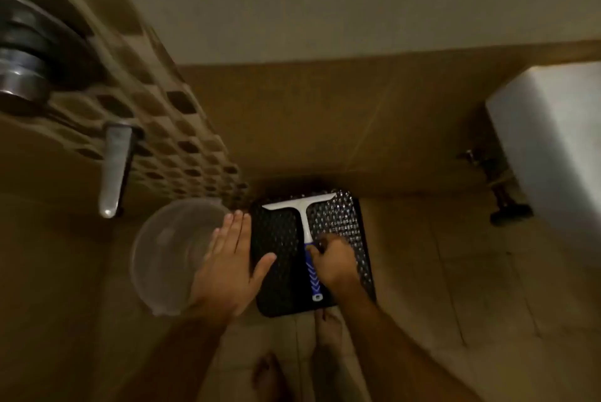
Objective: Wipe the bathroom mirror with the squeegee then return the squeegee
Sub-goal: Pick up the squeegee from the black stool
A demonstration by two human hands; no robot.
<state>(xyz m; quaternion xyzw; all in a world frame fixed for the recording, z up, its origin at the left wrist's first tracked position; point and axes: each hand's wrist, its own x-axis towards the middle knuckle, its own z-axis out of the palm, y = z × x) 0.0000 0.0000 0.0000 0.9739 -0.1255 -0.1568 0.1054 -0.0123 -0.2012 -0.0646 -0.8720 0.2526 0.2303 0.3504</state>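
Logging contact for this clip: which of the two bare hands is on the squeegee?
The right hand, fingers curled at the white-and-blue squeegee handle; the left hand hovers flat and open beside it.

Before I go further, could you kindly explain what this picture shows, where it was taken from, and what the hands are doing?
There is no machine here: a person wears a camera on the head, so the one picture looks down past their own arms at a bathroom floor. A black stool stands near the wall, and a squeegee with a white blade and a blue handle lies on it. The right hand is closing around the handle; whether it grips firmly is unclear. The left hand is open and flat, holding nothing, above a clear bucket. A tap sticks out at left; a white cistern is at right.
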